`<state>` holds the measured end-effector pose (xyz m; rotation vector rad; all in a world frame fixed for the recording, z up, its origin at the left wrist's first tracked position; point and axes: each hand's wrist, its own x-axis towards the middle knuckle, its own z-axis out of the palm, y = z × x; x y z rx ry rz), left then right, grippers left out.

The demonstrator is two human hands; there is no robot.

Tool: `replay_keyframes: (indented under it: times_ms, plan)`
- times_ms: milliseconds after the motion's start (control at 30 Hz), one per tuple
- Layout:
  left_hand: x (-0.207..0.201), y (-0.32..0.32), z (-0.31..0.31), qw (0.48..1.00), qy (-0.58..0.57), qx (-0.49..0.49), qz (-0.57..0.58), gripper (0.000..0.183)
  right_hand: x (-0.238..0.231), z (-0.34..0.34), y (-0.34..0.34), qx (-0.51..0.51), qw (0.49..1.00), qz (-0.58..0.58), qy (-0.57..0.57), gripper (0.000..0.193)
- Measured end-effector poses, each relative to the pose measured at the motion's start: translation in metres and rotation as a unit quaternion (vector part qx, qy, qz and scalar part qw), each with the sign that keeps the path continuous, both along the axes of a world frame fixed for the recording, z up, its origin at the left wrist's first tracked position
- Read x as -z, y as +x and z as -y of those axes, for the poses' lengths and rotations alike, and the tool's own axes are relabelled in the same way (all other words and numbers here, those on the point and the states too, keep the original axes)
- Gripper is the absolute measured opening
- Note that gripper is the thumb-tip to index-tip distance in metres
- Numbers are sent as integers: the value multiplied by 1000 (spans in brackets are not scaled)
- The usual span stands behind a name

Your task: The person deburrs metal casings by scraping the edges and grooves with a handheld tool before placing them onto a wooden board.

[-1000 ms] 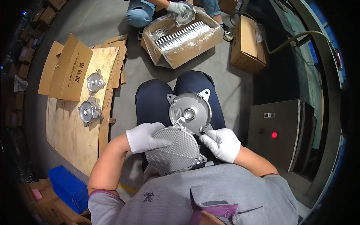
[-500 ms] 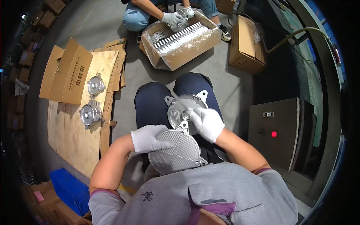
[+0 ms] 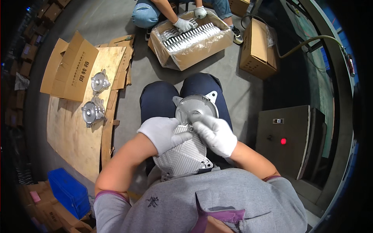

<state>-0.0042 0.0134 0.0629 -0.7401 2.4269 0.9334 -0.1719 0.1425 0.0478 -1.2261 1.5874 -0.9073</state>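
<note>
On my lap lies a round silver metal casting with parallel ribs and mounting ears, its lower edge close to my shirt. My left hand, in a white glove, grips its upper left edge, the thumb across the ribs. My gloved right hand is closed at the casting's upper ear and slightly blurred; whatever its fingers pinch is hidden. Beyond both hands a second round casting rests across my thighs, smooth side up, its ears pointing away from me.
Two more castings, one nearer and one farther, sit on a plywood board beside an open carton. Ahead, a co-worker's gloved hands reach into a lined carton of castings. A metal cabinet stands right, a blue bin lower left.
A thin tool showed in my right hand earlier; it no longer shows. That hand has come down to the ear, and my left hand has slid up along the casting. The co-worker's hands have lowered.
</note>
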Motion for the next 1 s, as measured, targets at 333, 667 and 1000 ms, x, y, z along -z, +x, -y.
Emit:
replay_keyframes:
  times_ms: [333,667,1000]
  plan:
    - [-4,4,-16,995,-14,-85,-57,53,5,-44,-9,-12,997,-61,44,43]
    - [0,-4,-33,992,-1,-116,-57,47,18,-50,-2,-58,950,-299,-69,63]
    - [0,-7,-34,992,-5,-106,-60,46,21,-39,-1,-65,951,-286,-102,68]
